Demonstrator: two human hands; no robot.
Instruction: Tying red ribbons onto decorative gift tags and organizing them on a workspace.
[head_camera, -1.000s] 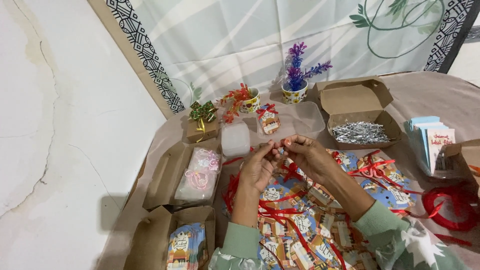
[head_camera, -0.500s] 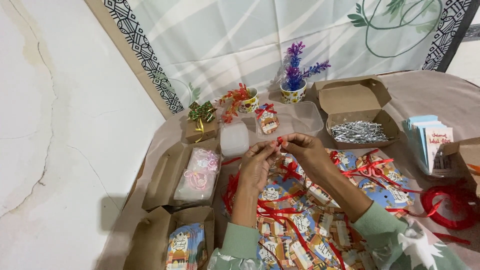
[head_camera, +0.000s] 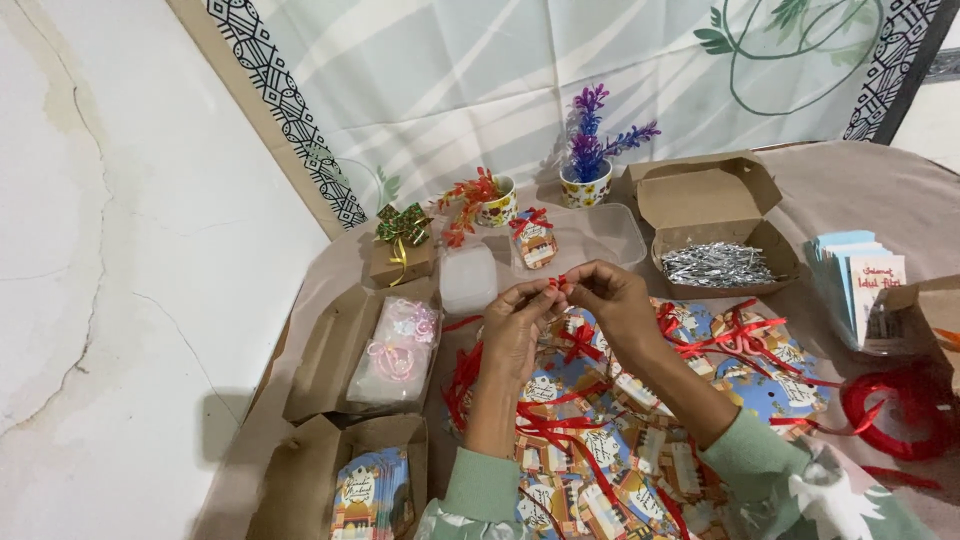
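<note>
Both hands meet above the patterned sheet of printed tags (head_camera: 640, 450). The left hand (head_camera: 515, 330) and the right hand (head_camera: 610, 300) each pinch a small piece of red ribbon (head_camera: 557, 284) between thumb and fingertips, so it sits right where the two sets of fingertips touch. Behind the ribbon lies a clear plastic tray (head_camera: 600, 232); loose red ribbons (head_camera: 540, 420) trail below.

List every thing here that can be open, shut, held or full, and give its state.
Left hand: pinching thin red ribbon.
Right hand: pinching the same ribbon.
Brown cardboard box, back right: lid open, holds silver twist ties.
Brown cardboard box, left: open, holds clear bag of pink bows.
Brown box, near left: open, holds printed cards.
Red ribbon spool: partly unwound.
</note>
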